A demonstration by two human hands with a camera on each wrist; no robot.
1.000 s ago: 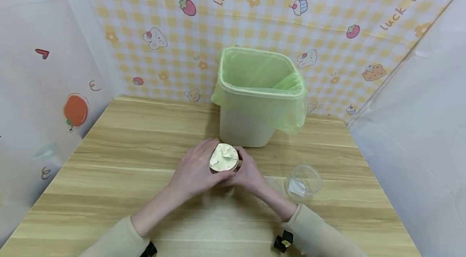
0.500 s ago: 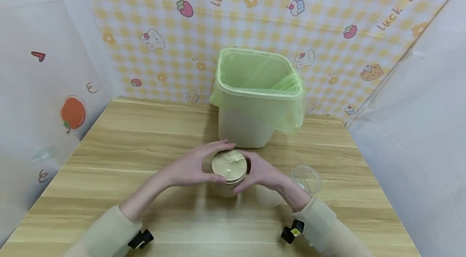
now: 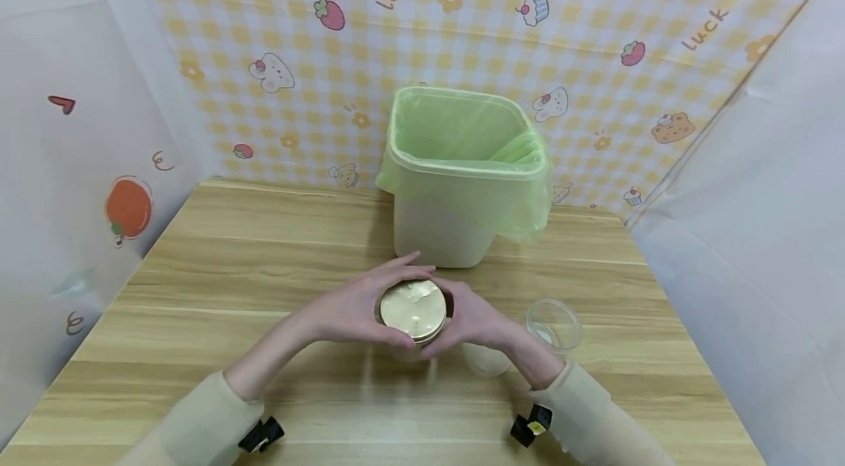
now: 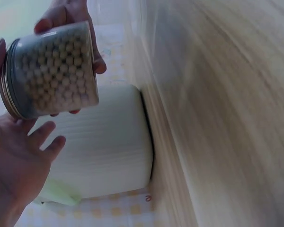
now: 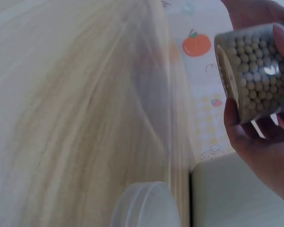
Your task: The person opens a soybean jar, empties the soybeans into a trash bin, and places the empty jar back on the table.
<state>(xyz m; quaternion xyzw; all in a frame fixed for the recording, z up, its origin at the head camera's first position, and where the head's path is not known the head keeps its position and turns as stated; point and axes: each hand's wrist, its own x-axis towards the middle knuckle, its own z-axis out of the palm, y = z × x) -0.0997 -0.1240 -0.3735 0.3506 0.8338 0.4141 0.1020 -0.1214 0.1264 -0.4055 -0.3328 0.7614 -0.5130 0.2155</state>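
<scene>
A clear jar (image 4: 57,73) full of small round beige balls is held above the table between both hands, its gold top (image 3: 414,308) facing the head camera. My left hand (image 3: 350,312) grips the jar near the top, with its thumb in front and fingers behind. From the other side, my right hand (image 3: 472,315) holds the jar's body. In the right wrist view the balls (image 5: 260,71) show through the clear wall, and the right fingers (image 5: 248,142) lie around the jar's far side. The gold top has dents and creases.
A pale bin (image 3: 442,227) with a green liner (image 3: 508,202) stands behind the hands against the checked backdrop. An open clear container (image 3: 554,326) sits right of the right wrist. Beside it lies a clear round piece (image 3: 487,359), partly hidden by the right forearm.
The jar has come toward the camera and slightly right since a second ago, its gold top now looking larger. Both hands have spread wider around it and moved with it.
</scene>
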